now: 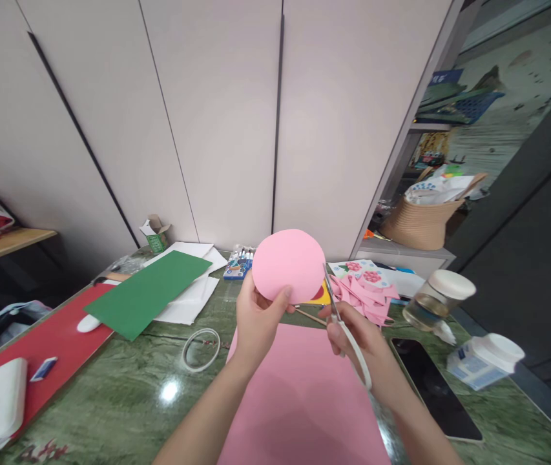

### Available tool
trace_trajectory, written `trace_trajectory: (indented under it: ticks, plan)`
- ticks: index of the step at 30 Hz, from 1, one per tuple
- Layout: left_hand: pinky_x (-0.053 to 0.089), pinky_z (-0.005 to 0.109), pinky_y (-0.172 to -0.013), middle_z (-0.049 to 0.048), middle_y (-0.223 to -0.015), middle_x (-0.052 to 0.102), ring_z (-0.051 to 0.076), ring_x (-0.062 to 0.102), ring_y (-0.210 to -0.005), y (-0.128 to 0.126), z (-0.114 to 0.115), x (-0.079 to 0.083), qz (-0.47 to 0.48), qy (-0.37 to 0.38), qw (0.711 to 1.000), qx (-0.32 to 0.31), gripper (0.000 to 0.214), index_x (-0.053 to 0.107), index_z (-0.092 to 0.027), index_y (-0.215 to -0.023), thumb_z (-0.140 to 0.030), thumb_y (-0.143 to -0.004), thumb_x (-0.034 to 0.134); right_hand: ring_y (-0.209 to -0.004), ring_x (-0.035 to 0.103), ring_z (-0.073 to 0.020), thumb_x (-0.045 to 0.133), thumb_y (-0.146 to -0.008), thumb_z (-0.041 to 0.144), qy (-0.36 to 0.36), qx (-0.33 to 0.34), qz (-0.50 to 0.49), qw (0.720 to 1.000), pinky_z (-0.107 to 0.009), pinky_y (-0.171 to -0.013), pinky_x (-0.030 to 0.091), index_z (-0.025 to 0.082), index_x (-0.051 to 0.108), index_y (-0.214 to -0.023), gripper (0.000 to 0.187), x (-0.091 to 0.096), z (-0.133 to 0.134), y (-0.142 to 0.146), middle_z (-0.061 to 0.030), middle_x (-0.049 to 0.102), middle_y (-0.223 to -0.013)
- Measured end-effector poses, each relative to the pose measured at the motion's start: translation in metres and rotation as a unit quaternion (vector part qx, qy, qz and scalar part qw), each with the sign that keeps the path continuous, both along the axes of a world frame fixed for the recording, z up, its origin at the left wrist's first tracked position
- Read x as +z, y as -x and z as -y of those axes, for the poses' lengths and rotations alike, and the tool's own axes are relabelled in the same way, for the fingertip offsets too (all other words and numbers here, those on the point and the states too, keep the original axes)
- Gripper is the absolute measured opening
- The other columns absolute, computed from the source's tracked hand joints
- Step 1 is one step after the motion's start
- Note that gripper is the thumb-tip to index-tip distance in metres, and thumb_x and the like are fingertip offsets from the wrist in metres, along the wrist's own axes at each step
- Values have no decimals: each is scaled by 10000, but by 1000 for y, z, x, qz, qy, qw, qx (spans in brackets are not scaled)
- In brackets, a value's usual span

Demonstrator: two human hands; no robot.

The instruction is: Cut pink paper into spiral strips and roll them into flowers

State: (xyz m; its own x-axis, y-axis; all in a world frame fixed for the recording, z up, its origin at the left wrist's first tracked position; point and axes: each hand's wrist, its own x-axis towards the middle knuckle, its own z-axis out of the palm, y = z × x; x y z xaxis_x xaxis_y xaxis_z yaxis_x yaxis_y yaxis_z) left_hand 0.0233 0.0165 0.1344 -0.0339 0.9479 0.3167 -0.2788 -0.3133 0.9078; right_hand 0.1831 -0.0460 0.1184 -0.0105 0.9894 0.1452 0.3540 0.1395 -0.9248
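A rounded pink paper disc (289, 265) is pinched by its lower edge in my left hand (261, 316), thumb in front. My right hand (353, 336) grips scissors (355, 352) with white handles. Their blades point up and lie beside the disc's right edge; whether they touch it I cannot tell. Beneath both hands a large pink sheet (304, 394) lies on the table. Pink paper scraps (365, 297) are heaped just beyond my right hand. A thin stick (310, 316), perhaps a pencil, shows between the hands.
The green marbled table (124, 394) also bears a green sheet (152, 294), a red sheet (69, 349), white papers (190, 300) and a tape roll (201, 350). On the right are a phone (435, 387), a lidded jar (437, 300) and a white bottle (486, 360). Cabinet doors (217, 129) stand behind.
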Motion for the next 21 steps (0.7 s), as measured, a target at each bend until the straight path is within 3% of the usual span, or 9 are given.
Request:
trace_trajectory:
  ticks: [14, 21]
  plan:
    - [525, 192, -485, 48, -972, 621, 114, 605, -668, 0, 1, 0, 3, -1, 1000, -1, 420, 510, -175, -1075, -268, -708, 692, -552, 373, -122, 469, -883, 433, 14, -12, -13, 1000, -237, -515, 320, 230, 493, -925, 209, 3, 1, 4, 63, 371, -572]
    - [529, 208, -505, 68, -1036, 625, 160, 631, -766, 2, -1, -2, -12, 5, 1000, 0, 428, 512, -183, -1103, -288, -723, 678, -549, 409, -122, 471, -884, 458, 14, -16, 4, 1000, -240, -516, 335, 226, 512, -926, 239, 0, 1, 3, 60, 395, -581]
